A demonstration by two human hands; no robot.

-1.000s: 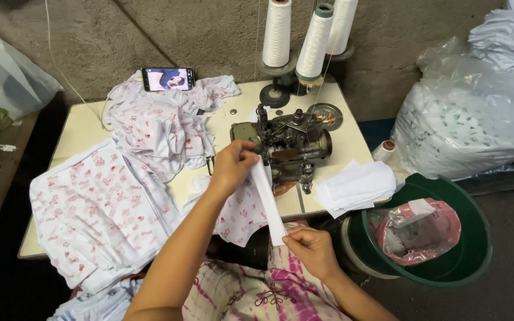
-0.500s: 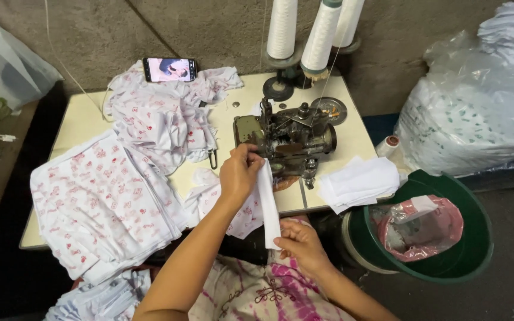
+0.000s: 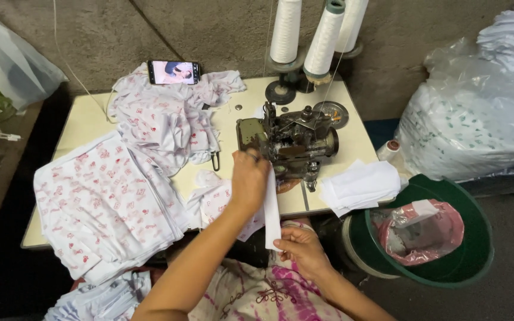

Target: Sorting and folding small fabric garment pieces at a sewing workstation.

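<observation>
While the left hand pinches the white strip at the sewing machine, the right hand grips its near end, strip running straight toward the machine.

The left hand covers the upper end of the white fabric strip and the sewing machine needle area. Thread cones and a plastic bag are cut off by the frame edges.
</observation>
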